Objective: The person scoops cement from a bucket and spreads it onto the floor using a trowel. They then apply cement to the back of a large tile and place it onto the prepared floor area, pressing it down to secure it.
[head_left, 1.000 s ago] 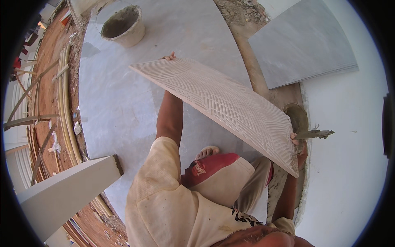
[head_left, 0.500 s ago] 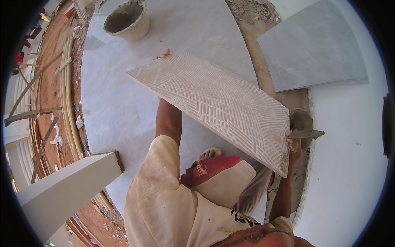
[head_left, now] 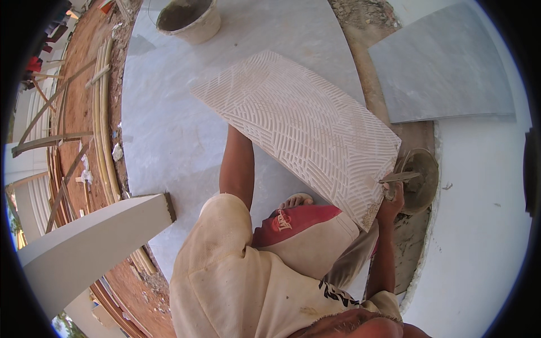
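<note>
No sight of the left hand: the bare left forearm (head_left: 236, 169) runs in behind the beige, ridge-backed rectangular tile (head_left: 304, 135), whose other face is turned away. Over right, the bare right hand (head_left: 391, 204) shows only partly, fingers masking the handle of the grey, flat-bladed metal trowel (head_left: 401, 176), whose blade covers a strip of the round, grey, mortar-caked tub (head_left: 426, 188). Up top, the off-white round bucket (head_left: 200, 29) is sliced by the upper edge! Just 1 bare foot (head_left: 298, 200) peeks out, heel hidden by red-and-beige cloth trousers (head_left: 304, 231). Far left, small red shapes (head_left: 35, 63) blur beyond telling.
</note>
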Available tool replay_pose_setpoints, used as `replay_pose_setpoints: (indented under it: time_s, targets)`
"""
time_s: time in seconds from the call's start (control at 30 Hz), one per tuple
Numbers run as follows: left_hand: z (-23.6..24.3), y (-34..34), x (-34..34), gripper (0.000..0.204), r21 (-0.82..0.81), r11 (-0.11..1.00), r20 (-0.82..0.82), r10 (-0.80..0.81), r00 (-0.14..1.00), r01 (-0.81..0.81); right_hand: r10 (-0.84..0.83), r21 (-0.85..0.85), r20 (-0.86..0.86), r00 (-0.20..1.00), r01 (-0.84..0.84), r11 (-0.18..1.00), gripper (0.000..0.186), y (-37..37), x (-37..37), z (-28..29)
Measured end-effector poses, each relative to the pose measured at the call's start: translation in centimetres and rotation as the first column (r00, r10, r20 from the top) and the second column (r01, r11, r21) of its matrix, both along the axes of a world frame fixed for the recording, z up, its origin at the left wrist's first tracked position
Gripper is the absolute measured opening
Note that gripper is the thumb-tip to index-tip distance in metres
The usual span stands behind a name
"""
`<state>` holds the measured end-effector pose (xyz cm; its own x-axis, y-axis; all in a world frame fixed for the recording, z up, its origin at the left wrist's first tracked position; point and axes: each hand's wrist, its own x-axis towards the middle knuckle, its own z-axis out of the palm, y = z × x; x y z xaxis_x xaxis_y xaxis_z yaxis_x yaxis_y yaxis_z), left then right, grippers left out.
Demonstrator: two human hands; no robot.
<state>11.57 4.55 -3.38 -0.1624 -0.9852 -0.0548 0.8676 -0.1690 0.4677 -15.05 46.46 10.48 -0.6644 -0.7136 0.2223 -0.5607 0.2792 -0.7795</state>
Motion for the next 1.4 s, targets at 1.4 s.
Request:
replay_pose_setpoints:
  time_s: [1.4]
  targets:
    - [-1.4,20.7,2.1,0.046,0.606,0.776,0.210,-0.365,0.907,0.173,0.390,0.344,-0.187,0.902,-0.311,0.886,0.040,3.0,-3.2,-12.3]
